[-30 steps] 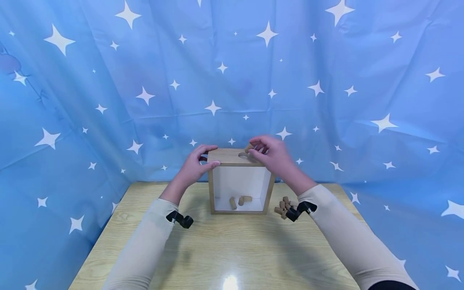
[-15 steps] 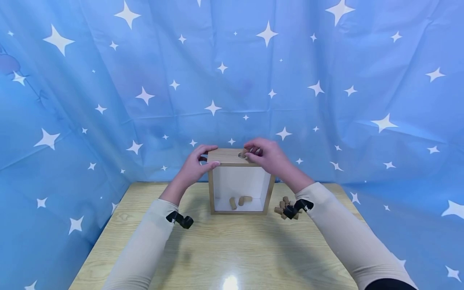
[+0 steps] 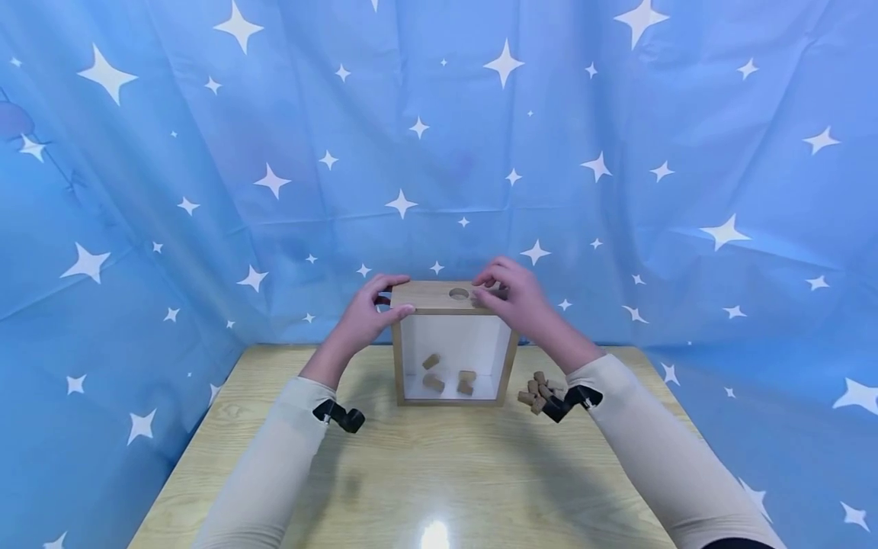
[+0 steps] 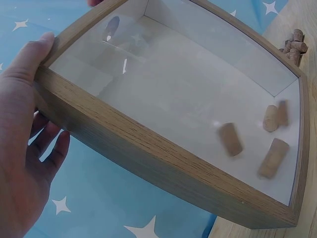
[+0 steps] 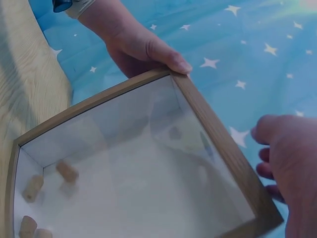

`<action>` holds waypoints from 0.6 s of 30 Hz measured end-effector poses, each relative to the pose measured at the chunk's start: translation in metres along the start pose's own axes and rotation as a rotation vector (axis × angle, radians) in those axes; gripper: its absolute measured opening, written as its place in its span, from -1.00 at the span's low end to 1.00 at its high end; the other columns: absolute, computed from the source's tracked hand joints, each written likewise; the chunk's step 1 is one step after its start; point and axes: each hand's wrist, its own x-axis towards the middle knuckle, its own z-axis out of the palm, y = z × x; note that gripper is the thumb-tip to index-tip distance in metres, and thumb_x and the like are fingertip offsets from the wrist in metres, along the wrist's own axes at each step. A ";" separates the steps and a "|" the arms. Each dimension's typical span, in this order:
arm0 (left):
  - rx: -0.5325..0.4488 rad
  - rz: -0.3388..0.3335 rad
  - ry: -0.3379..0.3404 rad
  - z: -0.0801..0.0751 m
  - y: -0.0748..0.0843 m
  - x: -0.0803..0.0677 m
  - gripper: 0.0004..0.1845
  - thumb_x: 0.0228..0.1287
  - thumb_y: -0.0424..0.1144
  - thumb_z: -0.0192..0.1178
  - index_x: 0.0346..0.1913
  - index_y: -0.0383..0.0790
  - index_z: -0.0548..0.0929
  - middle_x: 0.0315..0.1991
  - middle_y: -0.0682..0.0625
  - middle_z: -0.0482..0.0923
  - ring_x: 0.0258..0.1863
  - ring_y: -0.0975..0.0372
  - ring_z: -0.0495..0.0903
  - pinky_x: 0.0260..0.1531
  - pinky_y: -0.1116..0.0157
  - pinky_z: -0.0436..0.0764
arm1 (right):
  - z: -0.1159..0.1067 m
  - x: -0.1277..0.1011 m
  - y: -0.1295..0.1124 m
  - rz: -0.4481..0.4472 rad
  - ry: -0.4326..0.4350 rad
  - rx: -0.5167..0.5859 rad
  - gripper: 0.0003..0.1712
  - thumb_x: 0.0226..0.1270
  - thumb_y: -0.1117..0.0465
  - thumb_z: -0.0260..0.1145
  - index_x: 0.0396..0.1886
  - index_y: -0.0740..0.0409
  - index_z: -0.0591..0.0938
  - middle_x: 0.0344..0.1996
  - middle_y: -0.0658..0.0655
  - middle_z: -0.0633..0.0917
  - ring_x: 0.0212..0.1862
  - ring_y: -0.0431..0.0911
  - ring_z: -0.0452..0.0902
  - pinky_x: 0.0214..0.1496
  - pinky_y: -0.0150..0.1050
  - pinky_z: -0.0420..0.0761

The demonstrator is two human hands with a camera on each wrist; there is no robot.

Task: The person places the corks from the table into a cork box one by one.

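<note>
A wooden-framed box [image 3: 449, 311] with a clear front stands upright on the table, a round hole [image 3: 459, 293] in its top. Behind the front, several corks [image 4: 273, 158] lie at the bottom; one blurred cork [image 5: 66, 171] looks to be in motion. My left hand [image 3: 361, 319] grips the box's upper left corner, thumb [image 4: 34, 55] at the front edge and fingers behind. Just right of the hole, my right hand [image 3: 517, 297] hovers at the top with bent fingers and no cork between them.
A small heap of corks [image 3: 538, 390] lies on the table [image 3: 439, 465] to the right of the box, partly behind the right wrist's camera mount [image 3: 571, 402]. A blue star-patterned curtain [image 3: 384, 152] hangs right behind the table.
My right hand put a cork into the hole, let it go and drew back right. That cork is now inside, and the corks there have shifted. The left hand has stayed put.
</note>
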 end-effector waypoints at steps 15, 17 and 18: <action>-0.011 -0.002 -0.003 0.001 -0.003 0.001 -0.38 0.53 0.01 0.47 0.55 0.05 0.60 0.43 0.01 0.49 0.25 -0.04 0.50 0.28 -0.18 0.56 | -0.022 -0.063 0.017 0.018 0.237 -0.023 -0.85 0.42 0.51 0.51 -0.21 0.20 0.79 -0.19 0.12 0.72 -0.15 -0.06 0.60 -0.07 -0.23 0.62; -0.009 0.000 -0.003 0.000 -0.004 0.001 -0.38 0.53 0.02 0.47 0.55 0.05 0.60 0.44 0.01 0.49 0.25 -0.03 0.50 0.27 -0.16 0.57 | -0.024 -0.072 0.019 0.041 0.248 -0.018 -0.86 0.42 0.50 0.51 -0.22 0.21 0.79 -0.21 0.12 0.71 -0.16 -0.07 0.59 -0.08 -0.25 0.61; -0.006 0.001 -0.001 0.000 -0.003 0.001 -0.38 0.53 0.02 0.47 0.55 0.05 0.59 0.44 0.02 0.49 0.25 -0.02 0.50 0.27 -0.14 0.57 | -0.025 -0.076 0.022 0.056 0.248 -0.020 -0.87 0.43 0.49 0.51 -0.22 0.21 0.79 -0.21 0.11 0.71 -0.16 -0.08 0.58 -0.08 -0.27 0.60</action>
